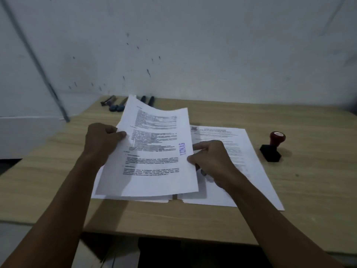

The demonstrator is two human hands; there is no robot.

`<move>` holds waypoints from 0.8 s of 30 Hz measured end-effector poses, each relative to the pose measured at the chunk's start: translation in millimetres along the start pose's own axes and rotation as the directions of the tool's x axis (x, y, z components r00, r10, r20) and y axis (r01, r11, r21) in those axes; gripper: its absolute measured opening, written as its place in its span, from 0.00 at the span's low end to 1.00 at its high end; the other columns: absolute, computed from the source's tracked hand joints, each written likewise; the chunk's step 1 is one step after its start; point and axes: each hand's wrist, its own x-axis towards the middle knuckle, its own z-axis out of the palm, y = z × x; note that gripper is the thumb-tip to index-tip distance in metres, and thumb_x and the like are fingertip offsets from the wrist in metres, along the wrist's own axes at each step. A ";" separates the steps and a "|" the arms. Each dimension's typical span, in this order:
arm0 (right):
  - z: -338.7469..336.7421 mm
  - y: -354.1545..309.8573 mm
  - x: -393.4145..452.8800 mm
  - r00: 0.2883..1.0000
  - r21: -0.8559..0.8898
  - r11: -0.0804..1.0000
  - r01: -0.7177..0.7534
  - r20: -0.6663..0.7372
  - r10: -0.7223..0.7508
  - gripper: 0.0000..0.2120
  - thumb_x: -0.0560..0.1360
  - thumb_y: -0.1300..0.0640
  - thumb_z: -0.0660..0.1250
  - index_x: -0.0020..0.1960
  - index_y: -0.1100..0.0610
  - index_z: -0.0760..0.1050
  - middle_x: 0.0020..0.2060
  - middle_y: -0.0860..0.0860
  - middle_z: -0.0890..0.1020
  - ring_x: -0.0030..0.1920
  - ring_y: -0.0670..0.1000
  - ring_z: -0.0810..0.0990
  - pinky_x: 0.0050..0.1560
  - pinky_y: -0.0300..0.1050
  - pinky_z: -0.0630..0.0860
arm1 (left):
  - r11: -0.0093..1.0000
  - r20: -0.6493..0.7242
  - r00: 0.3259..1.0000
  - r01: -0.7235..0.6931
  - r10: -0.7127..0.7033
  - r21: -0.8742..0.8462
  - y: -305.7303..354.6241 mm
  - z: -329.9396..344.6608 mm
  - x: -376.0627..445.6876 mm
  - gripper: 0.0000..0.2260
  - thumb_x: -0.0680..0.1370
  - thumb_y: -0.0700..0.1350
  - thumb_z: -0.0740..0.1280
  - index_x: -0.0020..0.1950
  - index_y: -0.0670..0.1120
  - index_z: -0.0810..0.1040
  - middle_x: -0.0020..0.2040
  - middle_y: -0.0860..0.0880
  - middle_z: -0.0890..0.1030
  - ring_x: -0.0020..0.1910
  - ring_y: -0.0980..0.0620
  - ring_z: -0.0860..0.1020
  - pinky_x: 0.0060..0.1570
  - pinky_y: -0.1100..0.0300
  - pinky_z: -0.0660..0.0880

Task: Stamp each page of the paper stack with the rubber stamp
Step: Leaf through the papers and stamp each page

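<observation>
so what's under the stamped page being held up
Beneath the stamped page, which both hands grip, lies a pile of white sheets on the table. Only its near edges show; its print is covered.

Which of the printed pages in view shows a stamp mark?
The lifted page, held by the left hand and right hand, bears a blue "LUNAS" mark near its right edge. The page lying on the right stack shows none where visible.
</observation>
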 end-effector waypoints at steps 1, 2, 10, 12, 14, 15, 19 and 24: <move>10.0 -1.3 3.3 1.000 -0.016 1.000 -0.010 0.004 0.010 0.12 0.71 0.68 0.72 0.52 0.58 0.81 0.42 0.57 0.86 0.32 0.49 0.83 0.23 0.37 0.70 | 0.996 -0.013 1.000 -0.023 0.024 0.091 -3.5 -5.7 4.3 0.05 0.71 0.38 0.74 0.40 0.36 0.82 0.33 0.41 0.79 0.30 0.46 0.75 0.36 0.56 0.72; 19.6 -2.0 6.6 1.000 -0.027 0.999 -0.017 0.005 0.017 0.13 0.70 0.67 0.73 0.52 0.57 0.79 0.43 0.57 0.86 0.33 0.50 0.84 0.24 0.38 0.71 | 0.982 -0.030 0.998 -0.042 0.049 0.185 -6.8 -10.5 8.0 0.05 0.72 0.39 0.73 0.42 0.37 0.83 0.34 0.41 0.79 0.30 0.46 0.76 0.36 0.56 0.71; 67.7 2.7 19.7 0.999 -0.233 0.972 0.033 0.012 -0.031 0.29 0.65 0.60 0.77 0.63 0.53 0.71 0.53 0.55 0.81 0.49 0.57 0.82 0.37 0.47 0.82 | 0.870 -0.062 0.993 -0.057 0.100 0.490 -29.1 -22.4 29.5 0.06 0.72 0.43 0.73 0.46 0.40 0.84 0.43 0.41 0.82 0.40 0.45 0.77 0.41 0.54 0.73; 71.9 4.6 21.8 0.999 -0.301 0.952 0.053 0.013 -0.052 0.28 0.65 0.58 0.77 0.63 0.53 0.71 0.54 0.55 0.80 0.52 0.57 0.81 0.50 0.52 0.81 | 0.864 -0.070 0.995 -0.028 0.073 0.503 -35.3 -21.7 31.9 0.07 0.72 0.44 0.73 0.46 0.41 0.83 0.45 0.41 0.82 0.42 0.43 0.78 0.40 0.54 0.72; 71.6 6.0 22.2 0.998 -0.357 0.932 0.066 0.013 -0.066 0.27 0.67 0.57 0.77 0.62 0.54 0.72 0.54 0.54 0.79 0.52 0.54 0.80 0.49 0.46 0.78 | 0.859 -0.081 0.996 0.000 0.049 0.513 -39.1 -19.2 30.8 0.09 0.72 0.45 0.73 0.48 0.42 0.82 0.47 0.41 0.82 0.45 0.41 0.79 0.40 0.54 0.72; 71.1 6.7 22.3 0.997 -0.379 0.922 0.074 0.013 -0.075 0.26 0.67 0.57 0.77 0.62 0.54 0.73 0.54 0.54 0.79 0.52 0.53 0.79 0.47 0.43 0.76 | 0.856 -0.090 0.995 0.013 0.039 0.517 -40.4 -17.7 29.8 0.10 0.72 0.45 0.73 0.49 0.42 0.81 0.47 0.41 0.82 0.45 0.41 0.79 0.41 0.54 0.72; 71.5 10.5 21.8 0.993 -0.438 0.893 0.108 0.009 -0.116 0.25 0.68 0.55 0.77 0.62 0.53 0.73 0.54 0.54 0.78 0.53 0.53 0.78 0.48 0.42 0.73 | 0.835 -0.112 0.993 0.040 0.026 0.548 -42.1 -13.3 25.3 0.12 0.72 0.44 0.72 0.52 0.41 0.81 0.49 0.40 0.81 0.48 0.38 0.79 0.41 0.53 0.71; 69.5 12.7 23.3 0.989 -0.426 0.895 0.132 -0.008 -0.149 0.23 0.68 0.51 0.76 0.60 0.51 0.74 0.51 0.56 0.79 0.51 0.54 0.79 0.48 0.41 0.73 | 0.831 -0.131 0.991 0.057 0.019 0.554 -41.0 -12.1 19.7 0.19 0.71 0.46 0.73 0.60 0.42 0.78 0.60 0.41 0.78 0.59 0.39 0.75 0.52 0.49 0.72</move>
